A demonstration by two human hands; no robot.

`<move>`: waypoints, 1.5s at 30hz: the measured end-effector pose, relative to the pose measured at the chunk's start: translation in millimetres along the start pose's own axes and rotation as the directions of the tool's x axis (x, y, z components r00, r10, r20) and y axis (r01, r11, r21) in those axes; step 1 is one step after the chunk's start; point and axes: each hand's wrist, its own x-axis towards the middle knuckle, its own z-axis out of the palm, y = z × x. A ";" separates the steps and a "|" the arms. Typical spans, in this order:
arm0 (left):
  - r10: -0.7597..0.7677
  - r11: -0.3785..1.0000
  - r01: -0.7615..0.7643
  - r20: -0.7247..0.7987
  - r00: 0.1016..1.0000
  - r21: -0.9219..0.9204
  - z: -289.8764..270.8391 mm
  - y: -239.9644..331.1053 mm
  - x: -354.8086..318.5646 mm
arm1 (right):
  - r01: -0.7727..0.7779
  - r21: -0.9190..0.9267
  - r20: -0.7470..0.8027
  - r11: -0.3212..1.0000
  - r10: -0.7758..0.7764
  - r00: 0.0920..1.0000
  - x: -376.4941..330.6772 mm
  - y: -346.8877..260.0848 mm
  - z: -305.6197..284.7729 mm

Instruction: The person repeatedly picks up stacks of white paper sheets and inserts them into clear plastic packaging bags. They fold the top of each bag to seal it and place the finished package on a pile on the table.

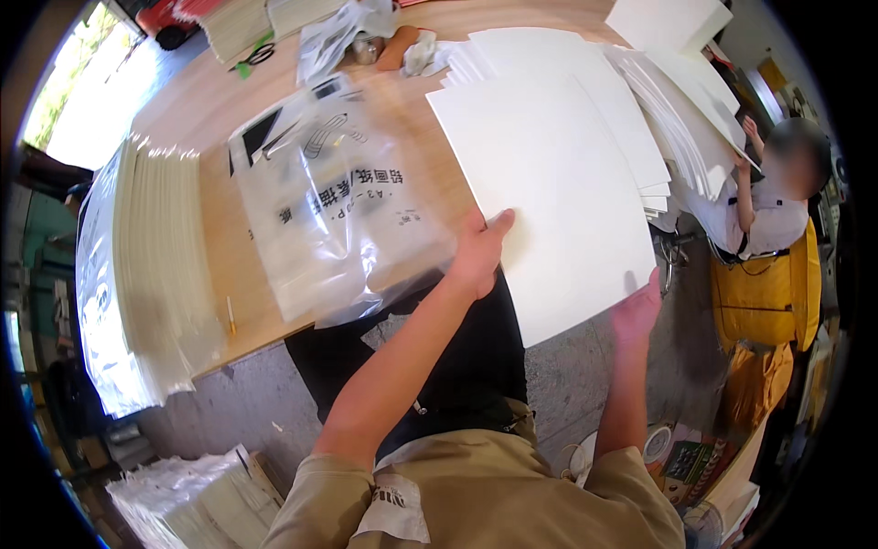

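A large stack of white paper sheets [558, 201] extends past the table's near edge, tilted toward me. My left hand [480, 254] grips its left edge with the thumb on top. At its near right corner my right hand [637, 306] holds the sheets, fingers mostly beneath. To the left of my left hand lies a clear plastic bag [343, 210] with dark print, flat on the table; whether sheets are inside I cannot tell. More white sheets [526, 50] lie fanned out behind the held stack.
A tall pile of packed paper [165, 256] stands at the left table edge, a cigarette [231, 316] near it. Scissors [262, 53] and crumpled plastic [343, 37] lie at the back. Another person [768, 192] handles sheets at right, by a yellow chair [768, 288]. Wrapped stacks [197, 499] sit on the floor.
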 end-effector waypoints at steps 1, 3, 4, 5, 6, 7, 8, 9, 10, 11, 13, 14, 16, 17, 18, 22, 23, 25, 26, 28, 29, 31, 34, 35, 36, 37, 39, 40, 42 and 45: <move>-0.024 1.000 0.024 -0.016 1.000 -0.018 1.0 2.8 -3.4 | 0.000 -0.033 -0.047 0.999 -0.001 0.999 7.6 -4.6 -9.7; -0.073 0.996 0.071 -0.034 0.997 -0.055 6.2 9.4 -6.9 | 0.008 -0.101 -0.140 0.995 -0.022 0.990 20.0 -12.1 -17.8; -0.090 0.995 0.087 -0.071 0.993 -0.042 4.5 9.1 -7.4 | -0.037 -0.129 -0.214 0.991 0.008 0.977 22.9 -14.5 -24.4; -0.104 0.994 0.102 -0.101 0.989 -0.029 3.3 8.7 -5.4 | -0.021 -0.207 -0.223 0.978 -0.026 0.975 24.2 -19.3 -26.4; -0.120 0.993 0.119 -0.129 0.984 -0.016 1.4 8.6 -3.5 | -0.004 -0.284 -0.230 0.959 -0.064 0.971 24.0 -24.7 -28.8; -0.208 0.968 0.195 -0.073 0.975 -0.158 -5.0 11.8 -0.8 | 0.013 -0.358 -0.237 0.933 -0.104 0.966 22.5 -30.7 -31.5; -0.285 0.919 0.272 -0.006 0.958 -0.286 -14.5 19.3 4.1 | 0.049 -0.442 -0.236 0.896 -0.168 0.957 19.7 -32.3 -22.4; -0.352 0.847 0.349 0.067 0.933 -0.401 -17.6 23.3 7.1 | 0.079 -0.520 -0.231 0.851 -0.229 0.946 13.2 -29.2 -2.5; -0.229 0.925 0.209 -0.029 0.973 -0.317 -11.1 20.6 6.7 | 0.106 -0.597 -0.221 0.795 -0.290 0.931 6.8 -25.6 16.9; -0.192 0.953 0.169 -0.067 0.979 -0.250 -6.1 18.4 8.0 | 0.154 -0.608 -0.178 0.779 -0.323 0.929 1.2 -20.4 33.2; -0.107 0.989 0.092 -0.142 0.984 -0.112 -1.0 11.8 9.7 | 0.240 -0.627 -0.094 0.741 -0.379 0.921 -7.4 -11.6 52.8; -0.085 0.993 0.074 -0.132 0.988 -0.088 0.8 11.0 10.4 | 0.273 -0.648 -0.039 0.711 -0.388 0.921 -7.8 -10.4 50.4; -0.036 0.999 0.031 -0.113 0.993 -0.040 3.1 10.5 11.5 | 0.207 -0.553 -0.114 0.807 -0.319 0.941 -11.6 -7.3 51.4; -0.038 0.999 0.035 -0.114 0.993 -0.027 3.6 10.7 11.9 | 0.173 -0.501 -0.145 0.848 -0.279 0.949 -12.9 -6.2 53.6; -0.040 0.999 0.038 -0.116 0.992 -0.013 4.0 10.9 11.8 | 0.131 -0.487 -0.181 0.864 -0.246 0.952 -12.2 -4.8 51.0; -0.063 0.998 0.064 -0.159 0.985 0.001 2.4 4.7 19.9 | 0.160 -0.569 -0.171 0.807 -0.306 0.937 -9.6 7.3 64.3; -0.070 0.997 0.076 -0.153 0.986 0.031 1.2 6.4 20.5 | 0.200 -0.624 -0.143 0.755 -0.362 0.921 -16.9 11.7 68.0; -0.085 0.991 0.098 -0.142 0.986 0.090 -1.4 10.2 21.7 | 0.243 -0.826 0.010 0.509 -0.418 0.909 -26.3 12.9 66.2; -0.066 0.994 0.077 -0.126 0.990 0.082 1.1 12.9 19.6 | 0.263 -0.913 0.130 0.312 -0.387 0.913 -34.4 10.0 67.4; -0.033 0.997 0.040 -0.101 0.994 0.066 9.9 22.9 6.6 | 0.400 -0.911 0.411 -0.103 -0.119 0.904 -39.4 -3.7 53.6; -0.062 0.998 0.061 -0.070 0.996 -0.014 12.9 32.5 -2.7 | 0.536 -0.817 0.562 -0.214 -0.081 0.823 -43.7 2.5 77.3; -0.114 0.979 0.113 0.001 0.993 -0.172 18.2 51.7 -21.2 | 0.703 -0.621 0.743 -0.347 0.023 0.668 -46.9 7.9 99.4; 0.066 0.997 -0.058 0.152 0.986 -0.053 17.5 46.8 -37.3 | 0.760 -0.371 0.807 -0.533 0.221 0.548 -51.2 15.9 101.3; 0.093 0.995 -0.095 0.130 0.987 0.010 18.1 48.1 -42.3 | 0.762 -0.346 0.778 -0.548 0.287 0.560 -54.3 17.8 103.7; 0.121 0.989 -0.129 0.109 0.987 0.075 19.0 50.4 -46.5 | 0.764 -0.321 0.744 -0.560 0.350 0.569 -57.9 20.2 108.0; 0.148 0.977 -0.160 0.092 0.985 0.141 20.1 53.8 -50.3 | 0.766 -0.294 0.705 -0.571 0.411 0.578 -61.1 23.0 112.2; 0.115 0.988 -0.121 0.067 0.991 0.092 20.9 61.0 -53.9 | 0.781 -0.232 0.690 -0.580 0.467 0.552 -65.4 27.7 117.6; 0.104 0.992 -0.107 0.049 0.993 0.073 19.7 61.1 -53.6 | 0.783 -0.172 0.678 -0.598 0.504 0.534 -65.5 29.5 119.9; 0.116 0.993 -0.116 0.004 0.993 -0.017 17.6 62.0 -60.5 | 0.786 -0.112 0.660 -0.608 0.546 0.516 -66.9 34.1 124.5; 0.103 0.992 -0.104 -0.016 0.995 -0.071 10.2 64.2 -64.1 | 0.782 -0.119 0.652 -0.612 0.545 0.527 -64.1 40.8 138.3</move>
